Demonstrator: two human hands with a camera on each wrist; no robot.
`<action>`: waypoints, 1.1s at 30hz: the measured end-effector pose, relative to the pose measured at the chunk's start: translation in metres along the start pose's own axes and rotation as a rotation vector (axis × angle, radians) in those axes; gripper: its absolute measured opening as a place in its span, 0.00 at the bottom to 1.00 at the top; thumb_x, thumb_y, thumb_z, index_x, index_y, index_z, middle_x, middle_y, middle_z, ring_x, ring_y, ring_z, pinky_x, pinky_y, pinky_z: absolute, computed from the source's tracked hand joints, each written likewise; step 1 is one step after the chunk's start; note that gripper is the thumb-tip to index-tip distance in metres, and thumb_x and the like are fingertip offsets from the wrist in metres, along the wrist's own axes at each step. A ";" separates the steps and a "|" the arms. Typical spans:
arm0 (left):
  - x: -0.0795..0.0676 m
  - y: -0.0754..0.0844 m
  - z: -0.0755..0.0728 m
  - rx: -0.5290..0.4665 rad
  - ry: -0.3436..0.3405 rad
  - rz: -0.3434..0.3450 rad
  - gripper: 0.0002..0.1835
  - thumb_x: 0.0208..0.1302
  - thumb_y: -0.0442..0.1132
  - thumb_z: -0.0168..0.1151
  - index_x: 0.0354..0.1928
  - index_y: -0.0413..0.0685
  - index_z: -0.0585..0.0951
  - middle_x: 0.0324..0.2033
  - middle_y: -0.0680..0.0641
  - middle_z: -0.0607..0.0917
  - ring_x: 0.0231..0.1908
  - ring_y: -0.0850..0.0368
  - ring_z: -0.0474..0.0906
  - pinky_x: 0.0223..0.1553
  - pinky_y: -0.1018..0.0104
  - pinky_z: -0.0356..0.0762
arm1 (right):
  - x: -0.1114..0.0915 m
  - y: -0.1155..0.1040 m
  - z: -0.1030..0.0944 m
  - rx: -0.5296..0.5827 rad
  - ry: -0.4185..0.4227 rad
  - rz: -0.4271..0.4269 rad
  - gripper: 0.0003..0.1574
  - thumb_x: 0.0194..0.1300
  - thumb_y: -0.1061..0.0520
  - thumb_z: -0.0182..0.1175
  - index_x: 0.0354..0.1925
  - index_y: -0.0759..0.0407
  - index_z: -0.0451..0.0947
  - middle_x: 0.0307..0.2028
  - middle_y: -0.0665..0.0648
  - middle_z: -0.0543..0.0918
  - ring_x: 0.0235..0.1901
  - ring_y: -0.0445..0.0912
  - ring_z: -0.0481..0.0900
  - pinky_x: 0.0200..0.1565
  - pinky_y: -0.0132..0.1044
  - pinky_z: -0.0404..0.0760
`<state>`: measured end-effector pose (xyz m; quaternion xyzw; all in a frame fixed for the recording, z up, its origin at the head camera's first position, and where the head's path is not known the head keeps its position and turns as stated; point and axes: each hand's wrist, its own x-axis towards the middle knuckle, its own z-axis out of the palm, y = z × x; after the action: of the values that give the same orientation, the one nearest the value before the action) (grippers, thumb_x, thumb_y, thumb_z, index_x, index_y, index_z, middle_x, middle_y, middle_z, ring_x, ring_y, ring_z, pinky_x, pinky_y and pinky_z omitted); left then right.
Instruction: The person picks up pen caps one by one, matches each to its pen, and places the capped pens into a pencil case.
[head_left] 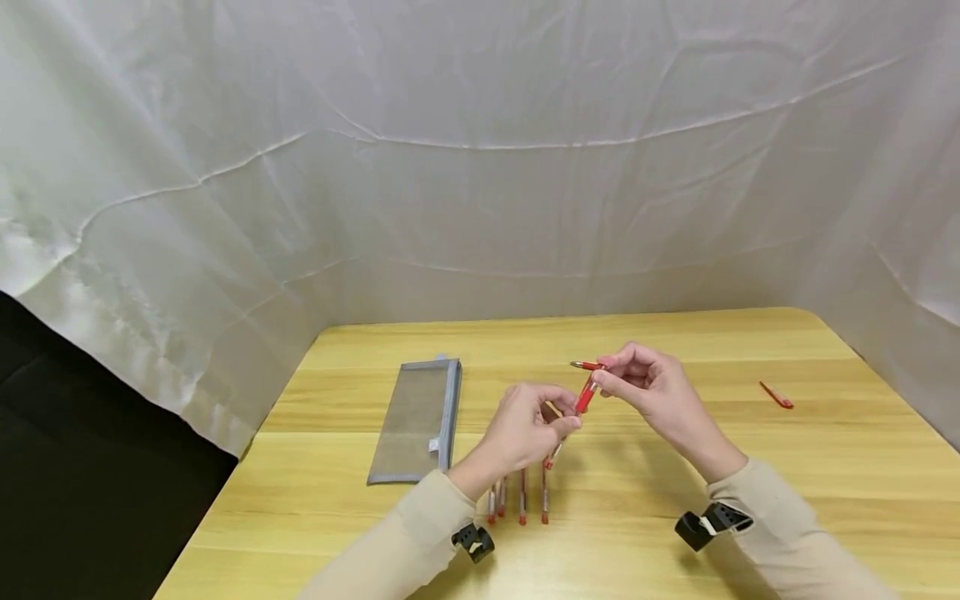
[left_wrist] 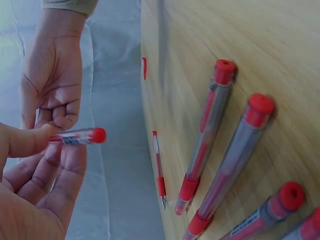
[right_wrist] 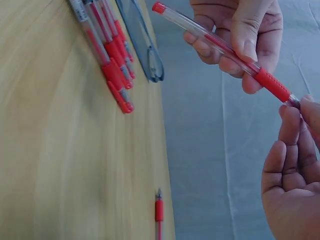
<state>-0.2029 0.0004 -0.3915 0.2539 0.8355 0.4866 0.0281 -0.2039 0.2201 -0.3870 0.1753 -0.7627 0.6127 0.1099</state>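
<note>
A clear-barrelled red gel pen (right_wrist: pixel 215 42) slants in the air between both hands. My left hand (head_left: pixel 528 425) holds it around the barrel with thumb and fingers. At its red-grip end, my right hand (head_left: pixel 648 387) pinches the tip; whether a cap is between those fingers cannot be told. Another red pen (left_wrist: pixel 158 167) lies uncapped on the table beyond the hands, its metal point bare. Several capped red pens (head_left: pixel 522 497) lie side by side below my left hand, partly hidden by it in the head view.
A grey mesh zip pouch (head_left: pixel 412 417) lies flat left of the hands. At the far right of the wooden table (head_left: pixel 750 517) is a small red pen cap (head_left: pixel 776 396). Pale cloth (head_left: pixel 525 208) hangs behind the table.
</note>
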 end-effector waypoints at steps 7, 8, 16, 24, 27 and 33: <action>0.006 0.004 0.007 -0.018 -0.051 -0.013 0.05 0.70 0.37 0.73 0.45 0.47 0.91 0.36 0.53 0.92 0.27 0.69 0.83 0.31 0.73 0.82 | -0.005 0.000 -0.011 -0.069 0.015 -0.030 0.09 0.73 0.66 0.67 0.47 0.71 0.80 0.36 0.39 0.89 0.33 0.37 0.88 0.40 0.29 0.87; 0.007 0.005 0.008 -0.023 -0.058 -0.012 0.06 0.70 0.37 0.73 0.45 0.47 0.91 0.36 0.53 0.92 0.28 0.69 0.83 0.32 0.73 0.83 | -0.006 0.000 -0.012 -0.077 0.021 -0.029 0.09 0.73 0.66 0.67 0.48 0.71 0.81 0.36 0.39 0.89 0.33 0.37 0.88 0.39 0.29 0.87; 0.005 0.007 0.010 -0.006 -0.076 0.003 0.06 0.69 0.38 0.72 0.46 0.52 0.89 0.34 0.57 0.90 0.27 0.70 0.83 0.32 0.72 0.82 | -0.008 0.003 -0.015 -0.099 0.022 -0.008 0.10 0.72 0.65 0.69 0.48 0.70 0.81 0.36 0.38 0.90 0.33 0.37 0.88 0.39 0.29 0.87; 0.005 0.000 0.012 0.050 -0.053 0.039 0.07 0.68 0.39 0.74 0.46 0.53 0.88 0.33 0.57 0.90 0.28 0.70 0.83 0.34 0.75 0.82 | -0.009 0.009 -0.015 -0.116 0.010 0.018 0.12 0.73 0.62 0.70 0.49 0.69 0.82 0.37 0.41 0.90 0.33 0.37 0.87 0.39 0.30 0.87; 0.004 -0.001 0.012 0.069 -0.043 0.043 0.08 0.68 0.39 0.74 0.47 0.54 0.87 0.33 0.57 0.90 0.27 0.72 0.82 0.33 0.74 0.82 | -0.009 0.011 -0.015 -0.122 0.009 0.031 0.12 0.73 0.62 0.70 0.49 0.69 0.82 0.36 0.44 0.90 0.33 0.36 0.87 0.40 0.30 0.87; 0.003 -0.002 0.014 0.101 -0.029 0.051 0.10 0.67 0.38 0.75 0.48 0.54 0.86 0.33 0.57 0.90 0.27 0.73 0.81 0.32 0.75 0.81 | -0.009 0.015 -0.014 -0.145 0.009 0.044 0.12 0.72 0.63 0.70 0.49 0.70 0.82 0.36 0.54 0.91 0.32 0.38 0.87 0.39 0.30 0.87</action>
<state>-0.2025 0.0120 -0.3996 0.2831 0.8518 0.4405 0.0150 -0.2023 0.2374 -0.4012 0.1472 -0.8082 0.5591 0.1123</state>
